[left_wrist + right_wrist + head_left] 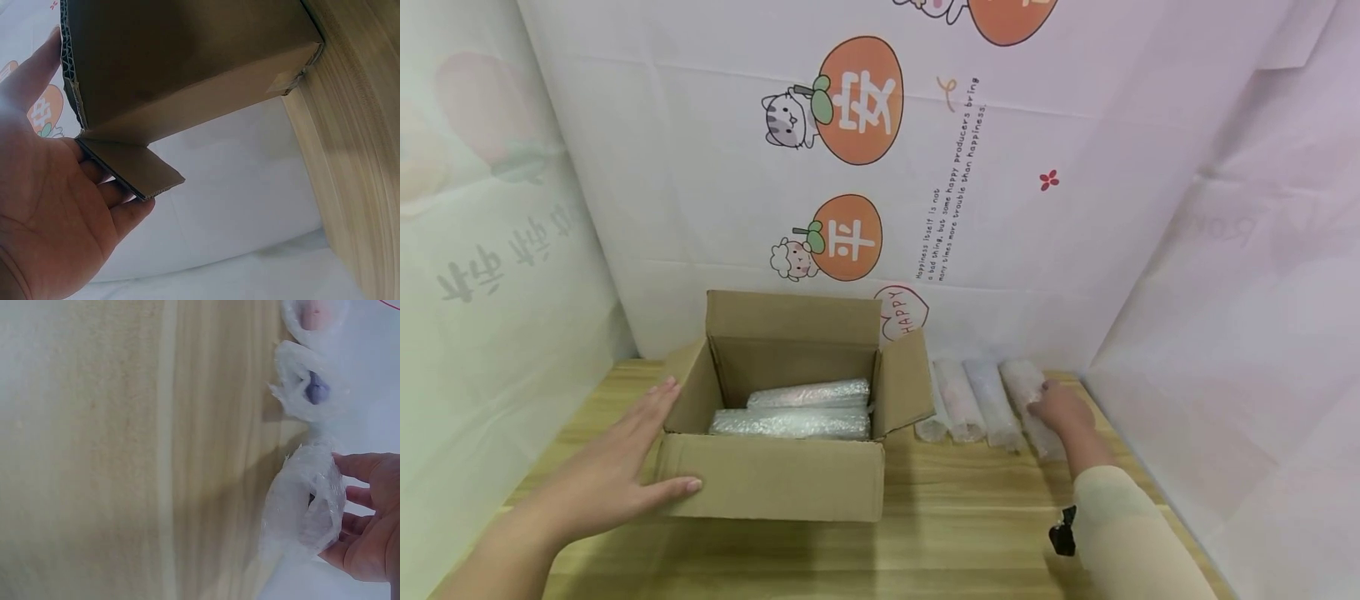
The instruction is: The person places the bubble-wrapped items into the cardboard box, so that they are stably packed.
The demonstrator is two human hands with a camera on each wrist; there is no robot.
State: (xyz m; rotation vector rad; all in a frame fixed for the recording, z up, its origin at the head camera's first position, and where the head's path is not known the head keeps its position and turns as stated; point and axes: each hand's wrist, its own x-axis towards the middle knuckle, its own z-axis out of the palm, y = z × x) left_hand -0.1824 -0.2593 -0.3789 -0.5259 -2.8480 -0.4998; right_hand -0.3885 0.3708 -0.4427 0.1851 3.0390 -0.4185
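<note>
Wood-grain table [970,517], white cloth on three sides.
Back cloth [700,167]: creased; printed with orange fruits [861,100], a cat [786,121], a sheep [792,258], English lettering [955,192], a red flower [1049,180] and a heart [904,310] marked HAPPY. Left cloth [475,375]: faint reversed characters [486,271], greenish cast. Right cloth [1262,375]: wrinkled, pinkish cast. Light: soft, pale.

My box [775,479] is plain brown, and the wraps [793,422] inside shine silver. The roll [300,512] that I hold is milky white; I see also one violet-tinted roll [991,400] and one pink-tinted roll [958,400]. My sleeve [1135,533] is cream, the table [962,517] yellowish with wood grain, the white cloth [700,167] printed with orange fruits [880,108] and green leaves [822,107]
</note>
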